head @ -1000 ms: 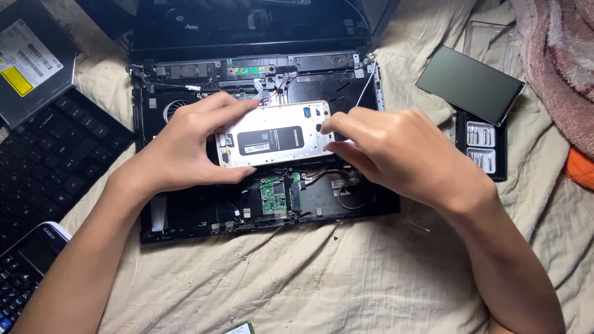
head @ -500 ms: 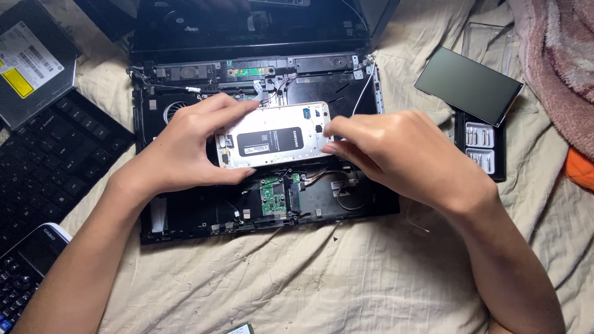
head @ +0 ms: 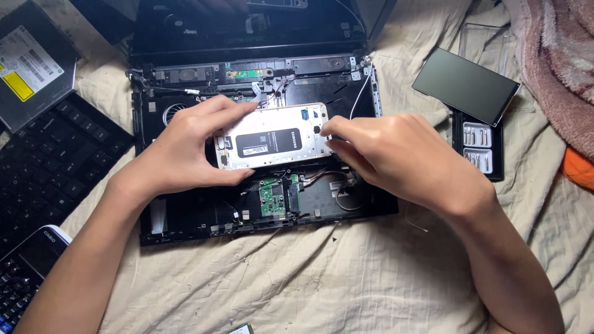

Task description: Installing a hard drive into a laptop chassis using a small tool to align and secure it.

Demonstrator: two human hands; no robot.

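The opened phone (head: pixel 272 137), back cover off, lies flat over the stripped laptop chassis (head: pixel 185 216), my left hand (head: pixel 185 151) pinching its long edges. My right hand (head: pixel 396 158) has fingers (head: pixel 331 127) pressed at its right end; whether they grip a tool I cannot tell. A slip there could, I think, knock the phone onto the green circuit board (head: pixel 272 198) or snag the loose wires (head: pixel 340 185) beneath.

Both forearms bare, reaching up from the lower edge and converging at centre, left hand (head: pixel 185 151) palm down, thumb and fingers spread in a pinch, right hand (head: pixel 396 161) palm down, fingers curled, fingertips pressed leftward
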